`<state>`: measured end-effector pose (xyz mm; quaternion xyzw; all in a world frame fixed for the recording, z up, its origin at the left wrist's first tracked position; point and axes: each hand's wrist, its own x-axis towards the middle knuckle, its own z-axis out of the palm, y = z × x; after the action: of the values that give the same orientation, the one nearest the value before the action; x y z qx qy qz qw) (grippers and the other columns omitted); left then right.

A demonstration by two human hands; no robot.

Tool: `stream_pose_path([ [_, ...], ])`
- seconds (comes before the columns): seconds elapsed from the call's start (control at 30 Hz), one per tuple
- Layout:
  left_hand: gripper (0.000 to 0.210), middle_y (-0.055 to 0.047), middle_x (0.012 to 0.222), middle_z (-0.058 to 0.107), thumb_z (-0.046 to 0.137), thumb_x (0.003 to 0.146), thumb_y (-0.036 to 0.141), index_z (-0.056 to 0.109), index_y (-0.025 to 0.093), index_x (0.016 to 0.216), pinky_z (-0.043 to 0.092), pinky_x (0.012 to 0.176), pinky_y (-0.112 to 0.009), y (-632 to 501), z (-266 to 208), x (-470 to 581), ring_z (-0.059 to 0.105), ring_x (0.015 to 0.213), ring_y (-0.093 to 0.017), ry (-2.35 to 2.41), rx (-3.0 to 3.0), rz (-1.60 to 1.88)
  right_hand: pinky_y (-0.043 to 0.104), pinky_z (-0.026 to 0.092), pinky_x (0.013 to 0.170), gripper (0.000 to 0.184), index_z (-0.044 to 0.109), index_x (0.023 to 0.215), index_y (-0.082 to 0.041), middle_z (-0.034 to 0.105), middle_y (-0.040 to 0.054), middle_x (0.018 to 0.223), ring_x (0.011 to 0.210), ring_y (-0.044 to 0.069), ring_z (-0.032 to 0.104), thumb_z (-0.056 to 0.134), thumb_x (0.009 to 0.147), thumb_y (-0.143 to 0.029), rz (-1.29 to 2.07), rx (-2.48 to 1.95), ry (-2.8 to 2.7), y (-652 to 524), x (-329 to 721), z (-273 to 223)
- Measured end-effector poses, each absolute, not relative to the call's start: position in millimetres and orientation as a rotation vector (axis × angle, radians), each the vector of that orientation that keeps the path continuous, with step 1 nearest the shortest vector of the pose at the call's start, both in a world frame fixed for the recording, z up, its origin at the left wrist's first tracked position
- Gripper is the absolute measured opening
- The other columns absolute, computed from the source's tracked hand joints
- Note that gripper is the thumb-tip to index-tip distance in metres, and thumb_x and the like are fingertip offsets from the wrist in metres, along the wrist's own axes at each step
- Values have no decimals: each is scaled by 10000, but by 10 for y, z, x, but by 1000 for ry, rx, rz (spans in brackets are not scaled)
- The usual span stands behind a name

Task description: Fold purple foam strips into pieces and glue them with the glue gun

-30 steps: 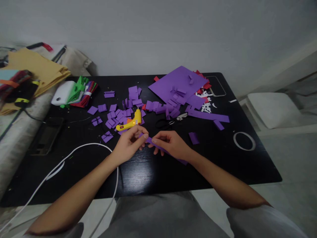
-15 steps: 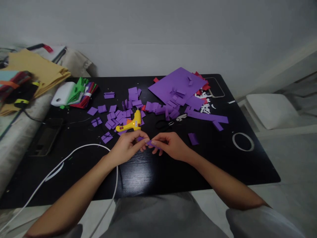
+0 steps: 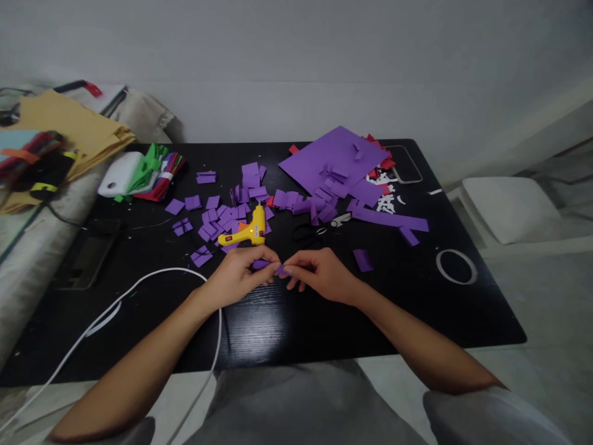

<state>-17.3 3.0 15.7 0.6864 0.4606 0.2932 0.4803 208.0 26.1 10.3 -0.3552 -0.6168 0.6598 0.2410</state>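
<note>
Between my fingertips is a small piece of purple paper [image 3: 260,264], partly hidden by the fingers. My left hand [image 3: 241,272] is closed on its left side, thumb in front. The thumb and fingers of my right hand [image 3: 319,272] pinch its right end. Just behind my left hand a yellow glue gun [image 3: 248,233] lies on its side, nozzle pointing away. Around the gun are many small folded purple paper pieces [image 3: 222,219]. A pair of scissors [image 3: 319,232] with dark handles, partly hard to make out, lies behind my right hand.
A large purple sheet [image 3: 315,157] lies at the back of the black table [image 3: 417,309], near red and white scraps. On the right is a tape ring [image 3: 456,266]. A white cable [image 3: 139,281] loops across the left. Coloured bundles [image 3: 148,176] sit at the back left.
My hands stay almost in place with the purple piece. A little more of it shows between my left thumb and fingers. The view has shifted slightly.
</note>
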Motion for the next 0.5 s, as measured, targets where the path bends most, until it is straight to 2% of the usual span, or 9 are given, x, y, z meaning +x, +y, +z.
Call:
stream_pose_path([
  [0.27, 191, -23, 743, 685, 641, 943, 347, 686, 161, 939, 567, 571, -196, 53, 166, -189, 689, 612, -125, 1185, 1695, 768, 251, 595, 600, 300, 726, 940, -129, 771, 97, 885, 724, 171, 753, 668, 915, -422, 1890, -966, -1680, 321, 2133, 135],
  [0.5, 209, -25, 712, 693, 631, 951, 355, 688, 155, 936, 568, 595, -211, 58, 170, -164, 691, 610, -128, 1106, 1681, 716, 288, 618, 670, 296, 739, 954, -148, 774, 78, 868, 746, 180, 760, 660, 926, -431, 1778, -933, -1789, 304, 2130, 108],
])
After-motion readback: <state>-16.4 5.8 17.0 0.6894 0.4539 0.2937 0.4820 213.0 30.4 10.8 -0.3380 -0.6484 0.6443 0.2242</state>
